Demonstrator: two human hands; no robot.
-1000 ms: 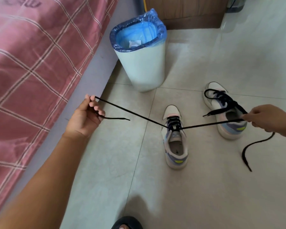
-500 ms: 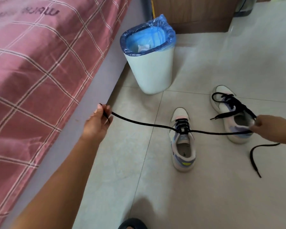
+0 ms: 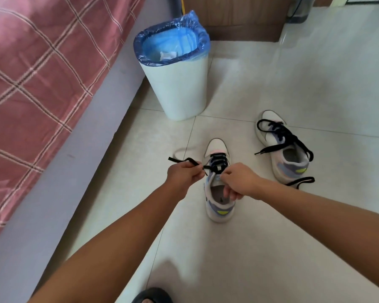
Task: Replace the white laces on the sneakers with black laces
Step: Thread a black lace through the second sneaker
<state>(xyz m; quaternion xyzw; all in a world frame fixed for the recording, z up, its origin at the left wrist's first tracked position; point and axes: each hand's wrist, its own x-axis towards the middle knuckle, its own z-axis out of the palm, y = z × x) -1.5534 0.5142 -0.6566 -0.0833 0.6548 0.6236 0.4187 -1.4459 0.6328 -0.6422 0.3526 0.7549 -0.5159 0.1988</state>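
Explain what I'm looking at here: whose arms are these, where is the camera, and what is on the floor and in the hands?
There is no machine: a person wears one wide-angle camera on the head, looking down at their own bare arms. The left hand pinches one end of a black lace threaded through the nearer sneaker. The right hand is curled over that shoe's tongue; what it grips is hidden. A second sneaker, already black-laced and untied, stands further right. Both stand on a pale tiled floor. Behind them is a white waste bin with a blue liner, and on the left a bed with a pink checked cover.
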